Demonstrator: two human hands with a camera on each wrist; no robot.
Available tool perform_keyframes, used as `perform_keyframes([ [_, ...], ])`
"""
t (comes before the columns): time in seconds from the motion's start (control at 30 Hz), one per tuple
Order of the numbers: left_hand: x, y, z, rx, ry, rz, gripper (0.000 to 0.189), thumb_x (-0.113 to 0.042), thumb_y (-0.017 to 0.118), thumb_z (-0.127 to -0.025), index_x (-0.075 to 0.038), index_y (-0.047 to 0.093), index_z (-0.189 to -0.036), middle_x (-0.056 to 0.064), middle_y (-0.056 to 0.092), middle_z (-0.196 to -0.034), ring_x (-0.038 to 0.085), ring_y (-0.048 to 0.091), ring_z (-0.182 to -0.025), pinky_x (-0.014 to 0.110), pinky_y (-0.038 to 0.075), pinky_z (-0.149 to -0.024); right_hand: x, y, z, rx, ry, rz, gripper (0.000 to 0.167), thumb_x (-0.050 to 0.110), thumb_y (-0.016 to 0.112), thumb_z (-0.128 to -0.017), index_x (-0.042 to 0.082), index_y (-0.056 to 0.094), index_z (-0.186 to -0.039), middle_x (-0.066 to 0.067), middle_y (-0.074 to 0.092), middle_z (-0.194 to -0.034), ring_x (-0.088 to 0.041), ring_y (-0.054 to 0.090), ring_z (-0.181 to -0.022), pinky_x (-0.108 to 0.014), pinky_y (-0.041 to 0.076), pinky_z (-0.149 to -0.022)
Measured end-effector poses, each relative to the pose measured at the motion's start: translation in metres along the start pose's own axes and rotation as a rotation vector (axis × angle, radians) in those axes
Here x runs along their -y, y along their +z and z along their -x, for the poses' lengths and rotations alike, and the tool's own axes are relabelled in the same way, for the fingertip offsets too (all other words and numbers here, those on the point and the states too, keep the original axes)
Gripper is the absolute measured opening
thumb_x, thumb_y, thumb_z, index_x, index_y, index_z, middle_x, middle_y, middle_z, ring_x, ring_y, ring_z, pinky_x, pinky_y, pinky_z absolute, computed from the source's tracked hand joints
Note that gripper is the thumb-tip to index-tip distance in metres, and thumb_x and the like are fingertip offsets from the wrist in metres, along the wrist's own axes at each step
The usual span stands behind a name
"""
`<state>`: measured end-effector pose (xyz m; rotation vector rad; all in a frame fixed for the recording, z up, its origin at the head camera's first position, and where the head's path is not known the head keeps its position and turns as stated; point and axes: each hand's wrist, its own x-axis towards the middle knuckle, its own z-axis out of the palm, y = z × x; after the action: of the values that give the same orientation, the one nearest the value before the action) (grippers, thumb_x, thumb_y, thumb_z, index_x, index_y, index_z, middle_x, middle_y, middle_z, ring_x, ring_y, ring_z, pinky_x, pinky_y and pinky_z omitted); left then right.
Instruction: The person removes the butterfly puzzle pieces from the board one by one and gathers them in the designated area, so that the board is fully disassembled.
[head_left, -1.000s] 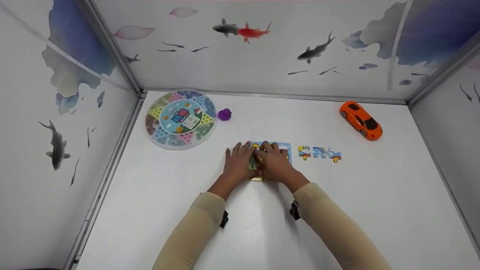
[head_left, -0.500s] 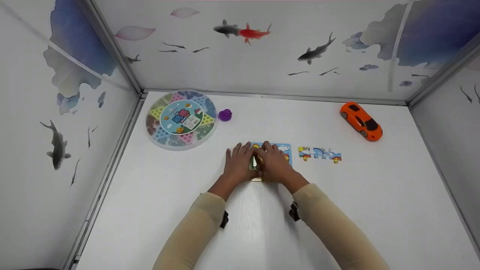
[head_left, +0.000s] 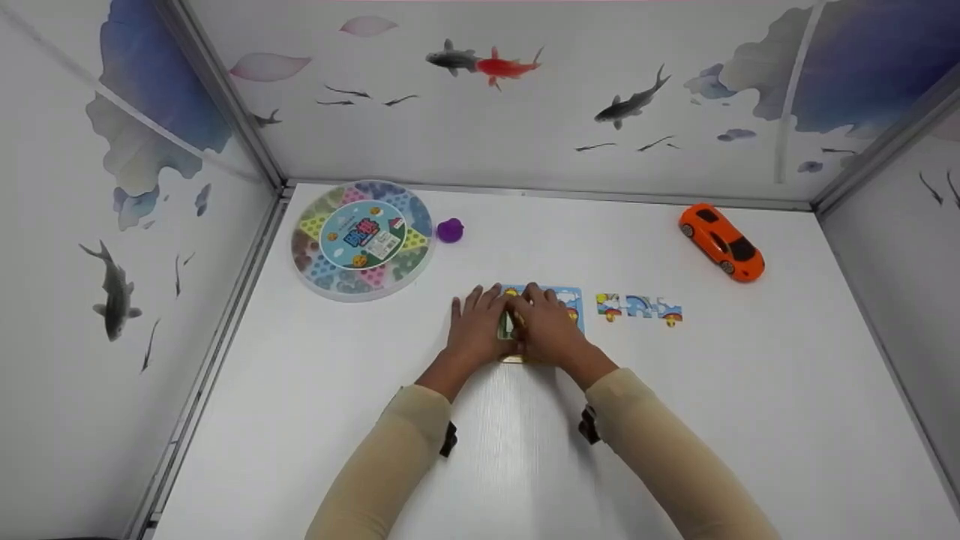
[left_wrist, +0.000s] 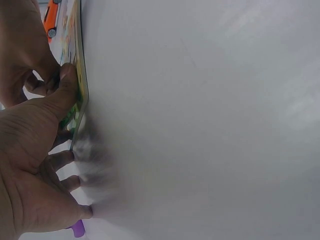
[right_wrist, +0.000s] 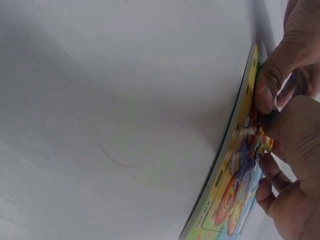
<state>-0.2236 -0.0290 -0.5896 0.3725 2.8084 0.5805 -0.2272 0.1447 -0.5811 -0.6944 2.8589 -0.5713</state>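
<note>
A small, colourful jigsaw puzzle board (head_left: 572,294) lies mid-table under both hands, which cover most of it. My left hand (head_left: 476,326) rests along the board's left side. Its fingers are extended, several tips touch the table in the left wrist view, and the thumb (right_wrist: 269,95) presses near the front edge. My right hand (head_left: 551,326) reaches over the middle of the board, thumb and fingers bent together. Between them, in the right wrist view, it pinches a yellow puzzle piece (right_wrist: 264,143) with red spots, tilted against the board. Fingers hide part of this piece.
Several loose puzzle pieces (head_left: 639,305) lie in a row right of the board. A round, clear-lidded game box (head_left: 420,262) stands at the back left beside a small purple toy (head_left: 450,230). An orange toy car (head_left: 721,241) sits at the back right. Printed walls enclose the table.
My right hand's fingers have drawn in slightly, showing more of the board's upper right. The left hand stays in place, and the loose pieces have not moved.
</note>
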Motion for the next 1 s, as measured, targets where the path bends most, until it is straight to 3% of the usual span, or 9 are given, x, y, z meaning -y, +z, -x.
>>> perform_keyframes([
  [0.27, -0.001, 0.0, 0.0, -0.006, 0.0, -0.012, 0.096, -0.056, 0.085, -0.094, -0.022, 0.041, -0.171, 0.003, 0.032, -0.183, 0.034, 0.023, -0.172, 0.069, 0.018, -0.138, -0.001, 0.002, -0.001, 0.0, -0.029, 0.036, 0.069, 0.024, 0.089, -0.095, 0.01, 0.057, -0.156, -0.019, 0.053, -0.143, -0.042, 0.053, -0.127, -0.061, 0.053, -0.111],
  [0.47, 0.0, 0.001, -0.001, -0.015, 0.0, -0.02, 0.096, -0.055, 0.086, -0.094, -0.021, 0.042, -0.171, 0.003, 0.033, -0.182, 0.034, 0.024, -0.171, 0.069, 0.019, -0.137, -0.004, 0.003, -0.003, -0.006, -0.064, 0.056, 0.063, 0.025, 0.088, -0.096, 0.009, 0.062, -0.151, -0.018, 0.053, -0.137, -0.038, 0.052, -0.12, -0.057, 0.054, -0.104],
  [0.57, 0.0, 0.001, -0.001, -0.013, 0.002, -0.018, 0.095, -0.055, 0.086, -0.094, -0.022, 0.041, -0.171, 0.003, 0.033, -0.183, 0.034, 0.024, -0.172, 0.069, 0.019, -0.137, -0.004, 0.003, -0.002, -0.006, -0.067, 0.087, 0.061, 0.028, 0.088, -0.096, 0.01, 0.064, -0.149, -0.017, 0.055, -0.137, -0.037, 0.052, -0.12, -0.058, 0.055, -0.103],
  [0.77, 0.001, 0.001, -0.002, -0.007, 0.003, -0.026, 0.095, -0.055, 0.086, -0.094, -0.023, 0.041, -0.172, 0.003, 0.032, -0.183, 0.035, 0.024, -0.172, 0.069, 0.019, -0.137, -0.006, 0.003, 0.0, -0.002, -0.046, 0.153, 0.07, 0.036, 0.086, -0.098, 0.014, 0.058, -0.158, -0.017, 0.056, -0.143, -0.038, 0.053, -0.129, -0.063, 0.053, -0.111],
  [1.0, 0.001, 0.001, -0.003, -0.012, 0.003, -0.024, 0.097, -0.062, 0.085, -0.092, -0.023, 0.043, -0.17, 0.004, 0.033, -0.183, 0.034, 0.025, -0.171, 0.069, 0.019, -0.137, -0.014, 0.001, 0.005, -0.005, -0.014, 0.121, 0.068, 0.028, 0.085, -0.1, 0.017, 0.055, -0.159, -0.016, 0.056, -0.147, -0.038, 0.05, -0.134, -0.064, 0.047, -0.114],
])
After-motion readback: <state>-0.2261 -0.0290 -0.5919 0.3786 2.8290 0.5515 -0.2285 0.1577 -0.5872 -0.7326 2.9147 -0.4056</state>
